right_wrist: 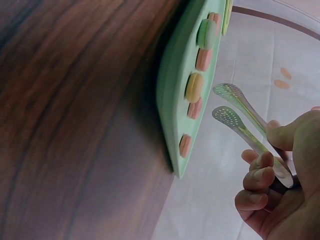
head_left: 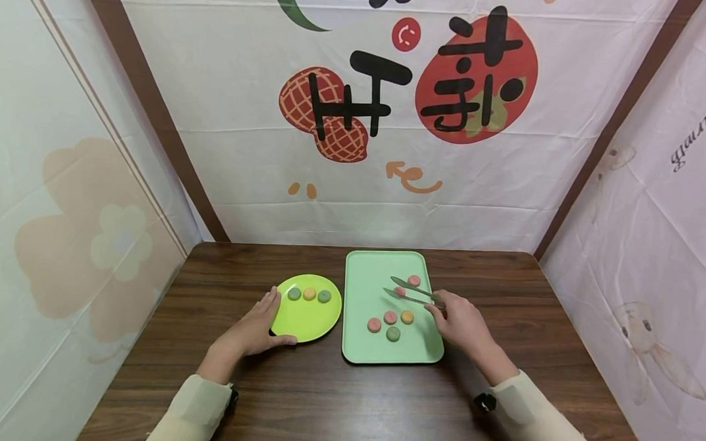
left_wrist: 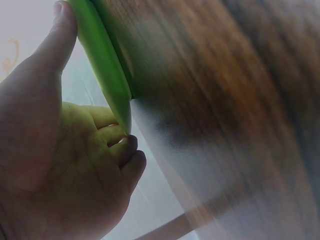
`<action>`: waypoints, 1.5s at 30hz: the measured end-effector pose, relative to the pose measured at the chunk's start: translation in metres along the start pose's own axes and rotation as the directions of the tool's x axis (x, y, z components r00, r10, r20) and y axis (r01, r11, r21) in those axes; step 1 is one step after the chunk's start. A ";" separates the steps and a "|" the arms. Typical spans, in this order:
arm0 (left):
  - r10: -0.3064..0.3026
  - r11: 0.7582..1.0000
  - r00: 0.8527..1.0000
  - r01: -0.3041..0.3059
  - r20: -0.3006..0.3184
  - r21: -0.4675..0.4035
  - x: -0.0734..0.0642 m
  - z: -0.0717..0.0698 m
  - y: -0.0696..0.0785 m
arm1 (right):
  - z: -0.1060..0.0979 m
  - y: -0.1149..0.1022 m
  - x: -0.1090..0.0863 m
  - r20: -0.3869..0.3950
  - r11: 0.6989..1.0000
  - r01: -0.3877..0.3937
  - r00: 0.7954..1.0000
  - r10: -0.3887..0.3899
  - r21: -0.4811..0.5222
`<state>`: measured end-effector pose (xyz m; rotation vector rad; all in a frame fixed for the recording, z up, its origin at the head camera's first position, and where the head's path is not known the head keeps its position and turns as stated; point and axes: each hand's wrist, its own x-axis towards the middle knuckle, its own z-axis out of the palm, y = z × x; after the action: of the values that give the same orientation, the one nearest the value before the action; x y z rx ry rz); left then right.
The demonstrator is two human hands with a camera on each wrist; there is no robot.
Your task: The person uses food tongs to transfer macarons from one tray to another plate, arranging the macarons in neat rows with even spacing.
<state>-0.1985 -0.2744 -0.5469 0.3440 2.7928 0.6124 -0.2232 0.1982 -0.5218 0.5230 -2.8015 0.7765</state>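
My left hand [head_left: 254,326] rests against the left and near rim of a bright green plate [head_left: 304,322], thumb and fingers spread and fairly straight. On that plate lie a green macaron [head_left: 294,294], a yellow macaron [head_left: 309,294] and another green macaron [head_left: 324,296] in a row. With thumb and fingers, my right hand [head_left: 463,320] holds metal tongs [right_wrist: 250,127] above a pale green tray [head_left: 363,273]. Their perforated tips are apart, with nothing between them in the right wrist view. From above, a pink macaron [head_left: 400,292] shows between the tong arms, below them.
Farther back on the tray is a pink macaron [head_left: 414,281]. Toward its front sit two more pink ones, a yellow macaron [head_left: 407,317] and a green macaron [head_left: 392,334]. The wooden table [head_left: 346,402] ends at a printed cloth wall [head_left: 353,214] behind.
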 end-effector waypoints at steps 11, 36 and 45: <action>0.000 1.000 1.000 0.000 0.004 -0.006 0.000 0.001 -0.001 | -0.001 0.011 -0.006 -0.007 1.000 -0.016 1.000 0.016 0.007; 0.006 1.000 1.000 -0.006 -0.010 -0.011 0.000 0.000 0.000 | -0.002 0.021 -0.014 0.012 0.998 -0.067 0.998 0.067 -0.001; 0.002 1.000 1.000 -0.002 -0.008 -0.009 0.000 0.000 0.001 | -0.002 0.022 -0.013 0.040 0.996 -0.083 0.996 0.083 0.014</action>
<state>-0.1978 -0.2735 -0.5467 0.3435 2.7969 0.6278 -0.2196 0.2207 -0.5343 0.4313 -2.8714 0.8143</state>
